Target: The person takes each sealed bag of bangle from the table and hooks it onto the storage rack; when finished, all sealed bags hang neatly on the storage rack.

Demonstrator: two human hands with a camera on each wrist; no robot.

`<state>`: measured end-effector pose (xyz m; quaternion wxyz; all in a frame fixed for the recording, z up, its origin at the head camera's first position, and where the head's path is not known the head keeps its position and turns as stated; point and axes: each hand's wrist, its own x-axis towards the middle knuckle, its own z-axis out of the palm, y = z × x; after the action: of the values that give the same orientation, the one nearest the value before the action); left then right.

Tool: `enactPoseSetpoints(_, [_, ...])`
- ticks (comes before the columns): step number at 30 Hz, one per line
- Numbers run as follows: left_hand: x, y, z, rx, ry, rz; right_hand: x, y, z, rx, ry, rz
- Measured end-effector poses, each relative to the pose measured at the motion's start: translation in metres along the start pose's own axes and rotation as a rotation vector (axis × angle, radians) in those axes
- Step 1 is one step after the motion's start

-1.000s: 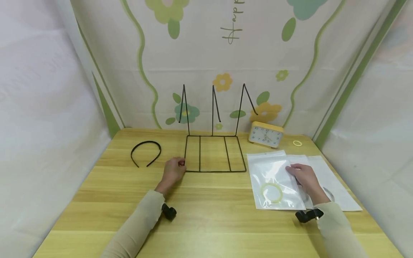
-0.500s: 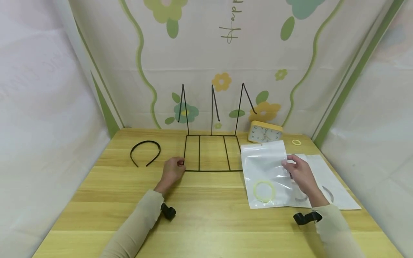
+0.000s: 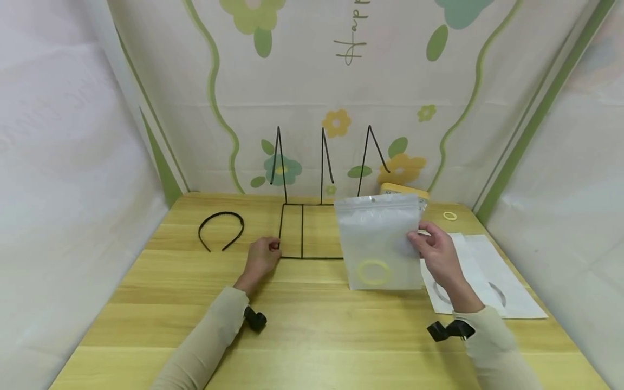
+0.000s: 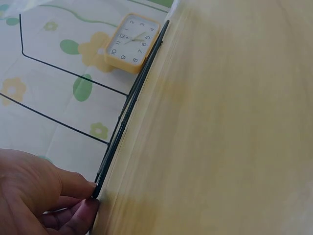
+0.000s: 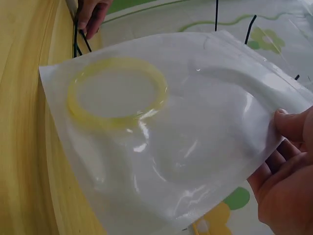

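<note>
My left hand (image 3: 263,255) pinches the front left corner of a black wire rack (image 3: 302,233), whose base lies on the table with several bent prongs rising at the back. In the left wrist view, thumb and fingertips meet on the rack's wire (image 4: 117,132). My right hand (image 3: 437,254) pinches the right edge of a translucent zip bag (image 3: 380,233) between thumb and fingers. The bag is held up in front of the rack's right part and hides it. Inside its lower half shows a yellow ring (image 5: 161,93), a bangle-like band.
Two more white bags (image 3: 480,281) with grey rings lie overlapped at the right. Behind the held bag stands a yellow clock (image 4: 132,41), and a small yellow ring (image 3: 450,216) lies near the back right corner. A black headband (image 3: 221,214) is at the left.
My right hand has lifted the top zip bag off the pile and moved it left, tilting it upright before the rack. My left hand has stayed on the rack's corner.
</note>
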<state>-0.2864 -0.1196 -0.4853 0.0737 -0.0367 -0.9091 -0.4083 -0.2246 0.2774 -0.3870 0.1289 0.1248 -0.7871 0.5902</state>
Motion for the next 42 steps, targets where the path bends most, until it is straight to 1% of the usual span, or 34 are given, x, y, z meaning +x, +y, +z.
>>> enactPoseSetpoints(4, [0.002, 0.001, 0.0, 0.0, 0.02, 0.018, 0.006, -0.008, 0.015, 0.006, -0.008, -0.07])
enactPoseSetpoints(12, [0.001, -0.001, 0.005, -0.007, 0.031, 0.006, 0.015, -0.011, 0.045, 0.048, -0.063, -0.204])
enactPoseSetpoints(16, [0.001, 0.001, 0.005, -0.007, 0.043, 0.006, 0.018, -0.018, 0.061, 0.069, -0.104, -0.248])
enactPoseSetpoints(20, [0.002, 0.003, 0.003, -0.004, 0.066, 0.024, 0.023, -0.026, 0.077, 0.092, -0.155, -0.278])
enactPoseSetpoints(24, [0.004, 0.003, 0.002, 0.03, 0.07, 0.038, 0.029, -0.036, 0.093, 0.072, -0.171, -0.278])
enactPoseSetpoints(26, [0.003, 0.002, 0.002, 0.058, 0.068, 0.031, 0.032, -0.04, 0.101, 0.066, -0.173, -0.27])
enactPoseSetpoints(29, [0.002, 0.002, 0.003, 0.094, 0.052, 0.001, 0.038, -0.044, 0.111, 0.07, -0.184, -0.256])
enactPoseSetpoints(34, [-0.001, 0.004, 0.003, 0.208, 0.073, 0.09, 0.049, -0.05, 0.125, 0.11, -0.205, -0.233])
enactPoseSetpoints(36, [-0.002, 0.005, 0.004, 0.229, 0.071, 0.098, 0.051, -0.052, 0.129, 0.134, -0.214, -0.224])
enactPoseSetpoints(38, [-0.002, 0.006, 0.003, 0.215, 0.046, 0.057, 0.052, -0.054, 0.133, 0.154, -0.224, -0.214])
enactPoseSetpoints(40, [-0.002, 0.006, 0.003, 0.205, 0.035, 0.031, 0.052, -0.057, 0.136, 0.168, -0.229, -0.201])
enactPoseSetpoints(41, [-0.002, 0.006, 0.003, 0.198, 0.033, 0.025, 0.052, -0.058, 0.138, 0.171, -0.227, -0.197])
enactPoseSetpoints(42, [-0.002, 0.005, 0.002, 0.201, 0.042, 0.039, 0.053, -0.059, 0.139, 0.176, -0.232, -0.19])
